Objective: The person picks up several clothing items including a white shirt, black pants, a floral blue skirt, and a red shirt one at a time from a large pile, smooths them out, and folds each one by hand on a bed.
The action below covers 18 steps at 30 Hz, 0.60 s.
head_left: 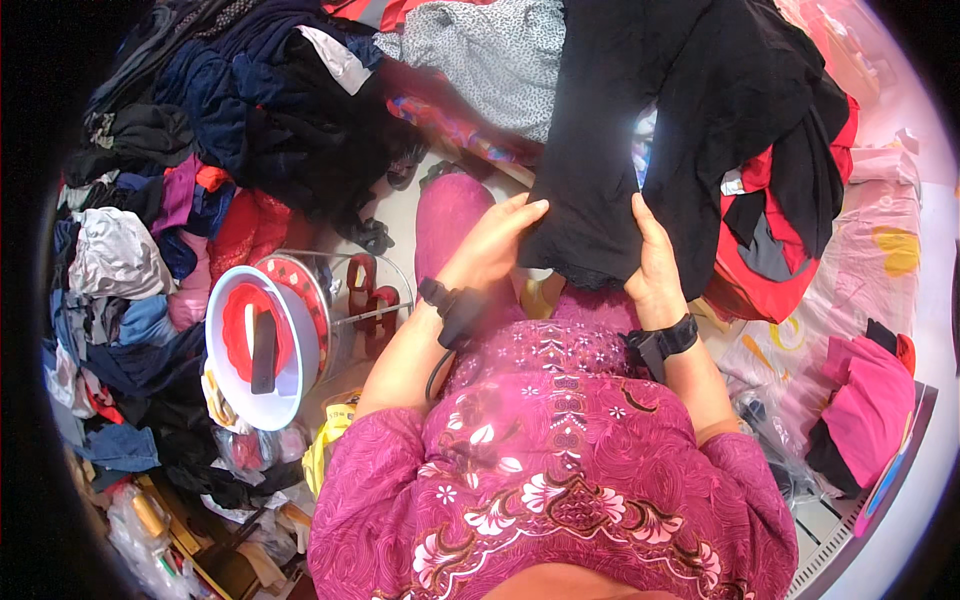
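A black garment (590, 190), with a lacy hem and a shape like a trouser leg, hangs stretched over my lap. My left hand (490, 238) is closed on its left edge, thumb on top and fingers partly hidden beneath the cloth. Gripping the opposite edge near the hem is my right hand (654, 262), its thumb pointing away from me. More black cloth (745, 90) continues at the right, and a narrow gap parts it from the stretched section. Just beyond lies a grey-white speckled cloth (485, 65).
Heaped dark clothes (250, 100) fill the far left. A white basin (222, 375) containing a red dish stands at left, beside a metal-framed stool (365, 310). Red and black clothing (775, 270) lies at right, near a pink patterned sheet (860, 240) and a folded pink cloth (865, 400).
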{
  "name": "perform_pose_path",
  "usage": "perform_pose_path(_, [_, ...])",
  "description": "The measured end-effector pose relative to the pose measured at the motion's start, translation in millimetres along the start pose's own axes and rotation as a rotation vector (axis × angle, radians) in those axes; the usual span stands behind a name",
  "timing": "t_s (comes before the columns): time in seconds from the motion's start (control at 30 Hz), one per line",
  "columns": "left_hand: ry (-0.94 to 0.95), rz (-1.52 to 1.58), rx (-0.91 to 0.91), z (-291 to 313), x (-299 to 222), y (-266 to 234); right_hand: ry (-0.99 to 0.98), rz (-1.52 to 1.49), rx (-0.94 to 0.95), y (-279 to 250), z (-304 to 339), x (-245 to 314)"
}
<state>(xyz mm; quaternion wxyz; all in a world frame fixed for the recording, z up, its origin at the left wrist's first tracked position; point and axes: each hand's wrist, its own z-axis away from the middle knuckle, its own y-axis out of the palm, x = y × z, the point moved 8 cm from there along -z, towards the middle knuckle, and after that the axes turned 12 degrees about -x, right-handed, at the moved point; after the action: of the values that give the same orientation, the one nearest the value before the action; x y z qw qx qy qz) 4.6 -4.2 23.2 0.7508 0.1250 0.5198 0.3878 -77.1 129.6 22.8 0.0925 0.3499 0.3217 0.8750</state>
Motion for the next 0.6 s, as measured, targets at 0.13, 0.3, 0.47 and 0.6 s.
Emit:
perform_pose_path(0.13, [0.168, -0.174, -0.22, -7.1, -4.4, -8.3, -0.04, 0.052, 0.023, 9.1, 9.5, -0.7])
perform_pose_path(0.3, [0.082, -0.331, -0.148, -13.6, 15.3, -2.0, -0.063, 0.047, 0.036, 20.2, 23.2, 1.5])
perform_pose_path(0.47, [0.038, -0.454, -0.052, -20.5, 30.1, -4.5, -0.13, 0.143, -0.033, -2.0, 16.3, 10.3])
perform_pose_path(0.6, [0.191, -0.247, -0.175, -16.9, 4.6, -23.4, -0.234, 0.245, -0.032, -0.3, 22.3, 34.5])
